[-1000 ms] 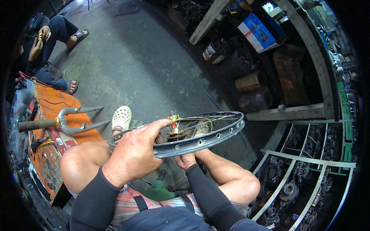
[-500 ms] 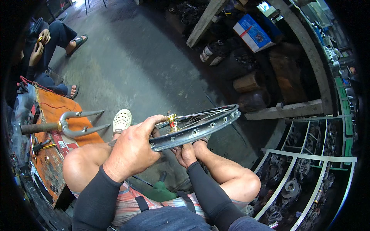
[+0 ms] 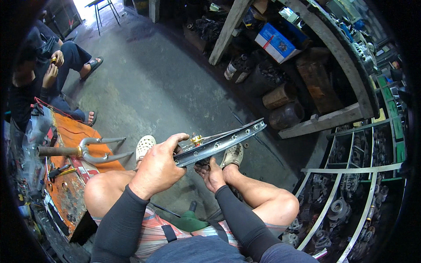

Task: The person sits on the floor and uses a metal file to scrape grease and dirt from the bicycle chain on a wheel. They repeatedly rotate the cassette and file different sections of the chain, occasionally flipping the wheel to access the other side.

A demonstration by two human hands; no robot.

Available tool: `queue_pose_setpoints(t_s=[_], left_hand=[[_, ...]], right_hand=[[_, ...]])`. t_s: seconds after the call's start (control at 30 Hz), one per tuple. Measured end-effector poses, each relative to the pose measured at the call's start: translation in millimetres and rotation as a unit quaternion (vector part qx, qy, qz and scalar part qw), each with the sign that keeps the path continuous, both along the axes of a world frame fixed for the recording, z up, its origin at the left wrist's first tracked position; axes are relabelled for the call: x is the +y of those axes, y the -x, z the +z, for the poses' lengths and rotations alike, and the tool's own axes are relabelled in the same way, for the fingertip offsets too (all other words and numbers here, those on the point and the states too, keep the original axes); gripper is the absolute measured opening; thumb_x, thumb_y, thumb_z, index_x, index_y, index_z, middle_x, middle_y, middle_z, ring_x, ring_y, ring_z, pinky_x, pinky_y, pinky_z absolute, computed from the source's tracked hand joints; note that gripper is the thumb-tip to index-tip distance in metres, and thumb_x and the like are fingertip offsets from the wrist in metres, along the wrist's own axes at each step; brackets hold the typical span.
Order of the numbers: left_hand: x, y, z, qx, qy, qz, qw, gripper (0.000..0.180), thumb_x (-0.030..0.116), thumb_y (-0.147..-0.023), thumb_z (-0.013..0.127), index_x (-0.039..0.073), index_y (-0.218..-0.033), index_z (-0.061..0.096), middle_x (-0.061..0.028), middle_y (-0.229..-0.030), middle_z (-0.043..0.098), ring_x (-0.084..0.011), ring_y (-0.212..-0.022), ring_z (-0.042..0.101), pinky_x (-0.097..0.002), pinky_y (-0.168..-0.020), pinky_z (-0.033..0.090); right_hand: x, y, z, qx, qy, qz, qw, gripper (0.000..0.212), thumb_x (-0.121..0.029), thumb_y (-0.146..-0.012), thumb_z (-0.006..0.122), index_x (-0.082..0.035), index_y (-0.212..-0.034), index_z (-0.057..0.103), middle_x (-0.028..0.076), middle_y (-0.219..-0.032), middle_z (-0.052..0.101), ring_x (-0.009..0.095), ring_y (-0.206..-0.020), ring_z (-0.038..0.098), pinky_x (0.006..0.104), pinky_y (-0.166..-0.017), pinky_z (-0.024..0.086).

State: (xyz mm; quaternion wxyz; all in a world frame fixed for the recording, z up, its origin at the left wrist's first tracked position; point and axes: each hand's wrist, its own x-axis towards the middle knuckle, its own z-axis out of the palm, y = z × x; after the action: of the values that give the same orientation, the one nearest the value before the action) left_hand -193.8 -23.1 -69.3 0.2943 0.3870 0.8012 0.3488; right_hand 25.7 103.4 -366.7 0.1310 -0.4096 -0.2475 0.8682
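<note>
A spoked wheel with a black rim (image 3: pixel 221 148) is tilted in front of me, its right end higher. A gold-coloured hub (image 3: pixel 196 140) with a red part shows above the rim. My left hand (image 3: pixel 160 164) grips the rim at its left end, thumb on the upper side. Below the rim, my right hand (image 3: pixel 210 174) has its fingers curled at the wheel's dark underside, near the hub. The rim hides part of what those fingers touch.
At left, a silver fork (image 3: pixel 90 149) lies on an orange worn stand (image 3: pixel 66 188) beside tools. Another person's hands (image 3: pixel 53 70) hold a small gold part. Metal racks (image 3: pixel 351 170) of parts stand at right; a blue-white box (image 3: pixel 276 43) sits on the shelf.
The wheel has tipped more edge-on, its right end shifting slightly left. My right hand has opened a little under the rim. The view has moved, showing more of the other person.
</note>
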Motion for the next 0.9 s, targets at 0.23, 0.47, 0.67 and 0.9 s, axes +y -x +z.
queue_pose_setpoints(t_s=[0.23,0.47,0.67,0.9], left_hand=[[-1,1,-6,0.034,-0.019,0.004,0.999,0.069,0.0,-0.084,0.078,0.008,-0.151,0.067,-0.023,-0.112,0.082,-0.0415,-0.108,0.081,-0.0473,-0.097,0.063],[1,1,-9,0.009,-0.015,0.016,1.0,0.068,0.0,-0.083,0.082,0.008,-0.149,0.069,-0.0209,-0.112,0.082,-0.0384,-0.105,0.081,-0.0449,-0.097,0.063],[2,3,-7,0.027,-0.011,0.037,0.999,0.066,-0.001,-0.082,0.082,0.006,-0.147,0.07,-0.0206,-0.109,0.08,-0.0337,-0.103,0.08,-0.0423,-0.097,0.062],[5,-1,1,0.007,0.013,0.052,0.999,0.067,-0.002,-0.084,0.081,0.006,-0.149,0.069,-0.0192,-0.111,0.08,-0.0306,-0.106,0.079,-0.0412,-0.099,0.061]], right_hand=[[5,12,18,-0.029,0.048,0.001,0.998,0.068,-0.065,-0.119,0.048,-0.005,-0.149,0.063,0.02,-0.137,0.074,0.04,-0.129,0.07,0.0583,-0.12,0.052],[10,12,11,0.077,0.175,-0.012,0.982,0.067,-0.06,-0.116,0.063,-0.003,-0.151,0.061,0.02,-0.136,0.075,0.037,-0.12,0.073,0.0568,-0.117,0.056],[0,14,-1,0.041,-0.001,-0.022,0.999,0.056,-0.033,-0.113,0.079,0.001,-0.153,0.063,0.016,-0.135,0.076,0.027,-0.123,0.074,0.0459,-0.111,0.059],[-11,30,6,-0.134,-0.383,-0.009,0.914,0.079,-0.011,-0.107,0.082,0.011,-0.172,0.043,0.02,-0.134,0.081,0.02,-0.118,0.077,0.0335,-0.104,0.06]])
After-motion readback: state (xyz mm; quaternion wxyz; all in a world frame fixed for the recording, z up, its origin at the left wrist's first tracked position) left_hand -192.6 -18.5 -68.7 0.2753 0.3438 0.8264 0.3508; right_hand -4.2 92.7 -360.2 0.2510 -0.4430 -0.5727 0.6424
